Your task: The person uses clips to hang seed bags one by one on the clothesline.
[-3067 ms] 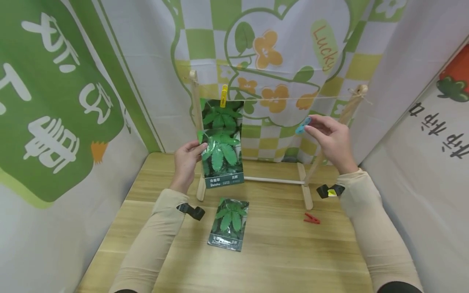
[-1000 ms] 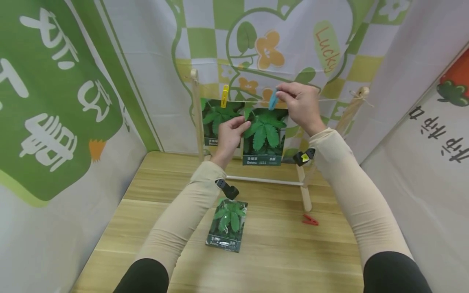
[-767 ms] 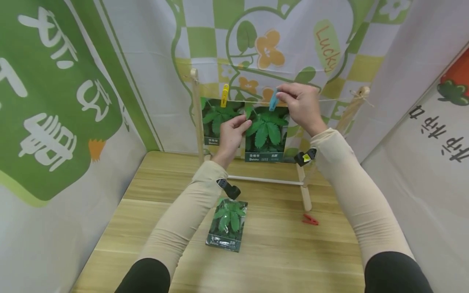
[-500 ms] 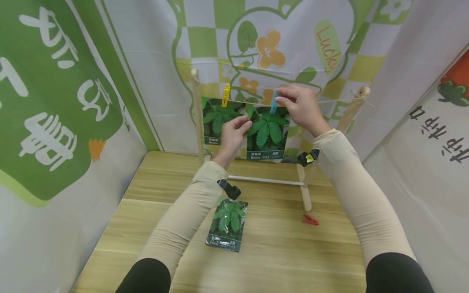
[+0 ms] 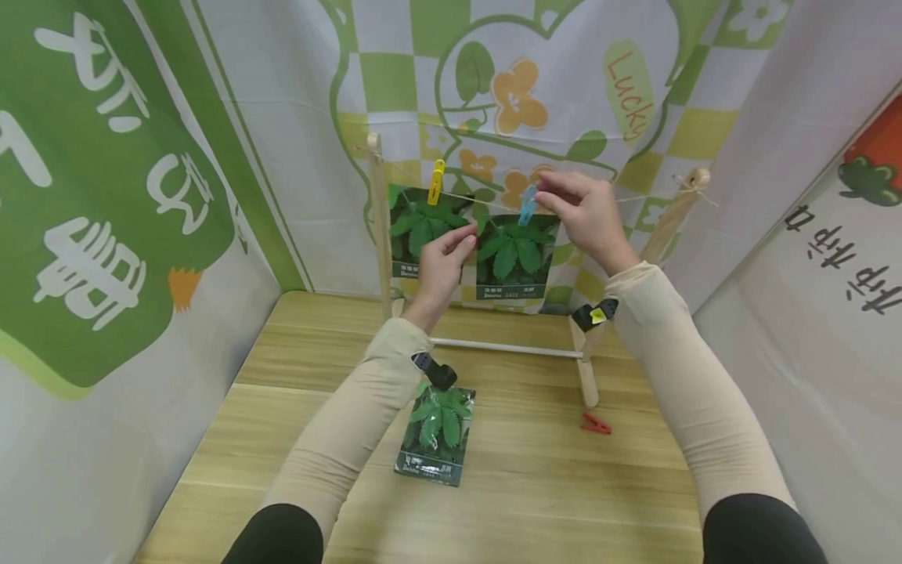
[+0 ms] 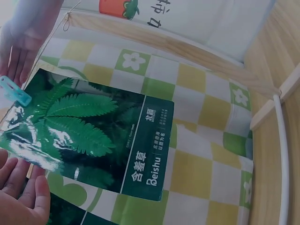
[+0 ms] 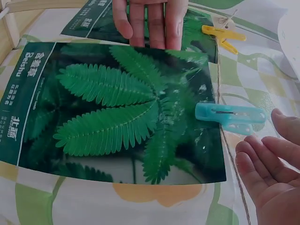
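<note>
A light-blue clothespin (image 5: 528, 205) clamps a green seed packet (image 5: 517, 262) by its top edge to a string (image 5: 629, 197). In the right wrist view my right hand (image 7: 272, 178) is spread beside the clothespin's (image 7: 234, 115) handles, fingers apart from it. My left hand (image 5: 444, 262) is at the packet's left edge, its fingers relaxed and not curled round it; the left wrist view puts those fingers (image 6: 23, 187) right by the edge. Left of it, a yellow clothespin (image 5: 436, 182) holds a second packet (image 5: 409, 215), partly covered by the left hand.
The string is tied between two wooden posts (image 5: 380, 227) of a stand with a white lower rod (image 5: 507, 347). On the wooden table (image 5: 550, 486) lie a third packet (image 5: 437, 435) and a red clothespin (image 5: 596, 424). A printed curtain (image 5: 387, 78) hangs behind.
From my left side, the packet came to the string, and the blue clothespin was set on it. My right hand has since let go of the clothespin and my left of the packet; the string sags.
</note>
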`<state>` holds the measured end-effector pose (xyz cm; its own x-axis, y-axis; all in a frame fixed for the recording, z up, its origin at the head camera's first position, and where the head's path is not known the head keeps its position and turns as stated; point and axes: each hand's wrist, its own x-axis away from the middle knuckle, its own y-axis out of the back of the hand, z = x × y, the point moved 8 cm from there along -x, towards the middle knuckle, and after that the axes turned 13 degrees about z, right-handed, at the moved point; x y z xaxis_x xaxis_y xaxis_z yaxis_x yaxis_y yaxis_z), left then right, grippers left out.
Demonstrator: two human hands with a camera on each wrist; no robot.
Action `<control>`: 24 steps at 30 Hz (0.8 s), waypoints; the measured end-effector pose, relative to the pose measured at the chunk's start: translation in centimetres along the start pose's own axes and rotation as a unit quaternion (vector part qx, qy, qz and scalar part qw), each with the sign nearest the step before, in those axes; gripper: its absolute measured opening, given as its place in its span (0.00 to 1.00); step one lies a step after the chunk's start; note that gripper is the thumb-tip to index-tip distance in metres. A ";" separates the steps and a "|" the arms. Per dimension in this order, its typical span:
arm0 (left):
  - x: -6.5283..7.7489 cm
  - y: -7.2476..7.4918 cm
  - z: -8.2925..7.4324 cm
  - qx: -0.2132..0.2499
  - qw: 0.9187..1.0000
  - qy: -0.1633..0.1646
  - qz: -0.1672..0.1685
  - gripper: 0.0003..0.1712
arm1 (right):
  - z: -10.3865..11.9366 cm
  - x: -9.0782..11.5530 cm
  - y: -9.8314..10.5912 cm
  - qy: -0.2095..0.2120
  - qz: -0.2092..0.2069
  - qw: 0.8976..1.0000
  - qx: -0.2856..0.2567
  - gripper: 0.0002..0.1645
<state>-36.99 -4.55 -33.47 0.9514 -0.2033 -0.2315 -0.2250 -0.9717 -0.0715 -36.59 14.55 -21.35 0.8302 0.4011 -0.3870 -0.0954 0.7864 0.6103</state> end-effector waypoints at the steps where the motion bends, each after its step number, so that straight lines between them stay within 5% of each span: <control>1: 0.0 0.1 0.0 0.002 1.000 -0.004 0.000 0.19 | 0.0 0.2 0.0 0.003 -0.003 1.000 -0.007 0.20; 9: 0.6 0.7 -0.3 -0.002 1.000 -0.017 0.004 0.20 | -0.6 1.3 0.0 0.002 -0.017 0.998 -0.058 0.21; 24: 2.1 1.2 -0.4 0.004 1.000 -0.023 0.018 0.22 | -1.7 3.7 -0.9 0.009 -0.019 0.997 -0.071 0.22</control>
<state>-35.15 -6.24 -33.63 0.9320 -0.2315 -0.2790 -0.2603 -0.9630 -0.0704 -34.35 16.16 -24.47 0.8250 0.3777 -0.4203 -0.1428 0.8591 0.4916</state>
